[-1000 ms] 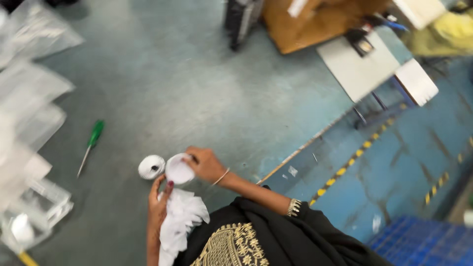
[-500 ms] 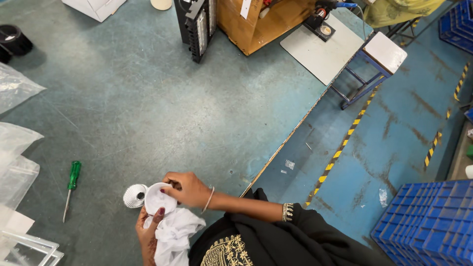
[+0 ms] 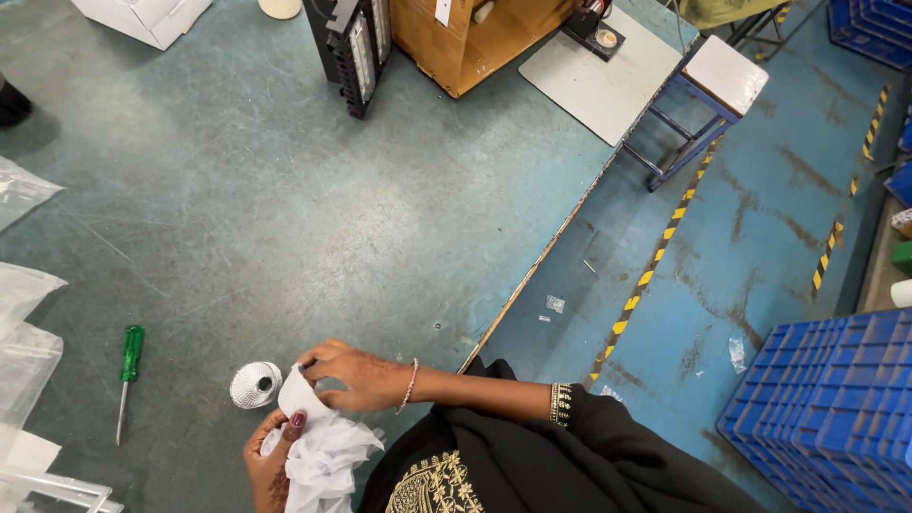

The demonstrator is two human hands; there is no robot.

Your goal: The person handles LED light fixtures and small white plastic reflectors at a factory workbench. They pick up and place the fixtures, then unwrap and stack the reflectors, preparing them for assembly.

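My right hand [image 3: 347,378], with a bracelet at the wrist, is closed on the top of a white cloth [image 3: 321,454] that seems wrapped over a small round piece; the piece itself is hidden. My left hand [image 3: 269,463] grips the same cloth from below, thumb pressed on it. Both hands are at the near edge of the green worktable [image 3: 285,218]. A shiny silver cone-shaped reflector [image 3: 255,385] lies on the table just left of my hands, apart from them.
A green-handled screwdriver [image 3: 126,369] lies to the left, with clear plastic bags [image 3: 24,323] beyond it. At the far side stand a black slatted fixture [image 3: 349,47], a wooden box [image 3: 465,38] and a white carton [image 3: 142,14]. Blue crates [image 3: 836,399] and a stool [image 3: 717,85] are on the floor at right.
The round white piece I held bare is now covered by the cloth, with my right hand closed over it. The view has swung, bringing the floor and crates into sight.
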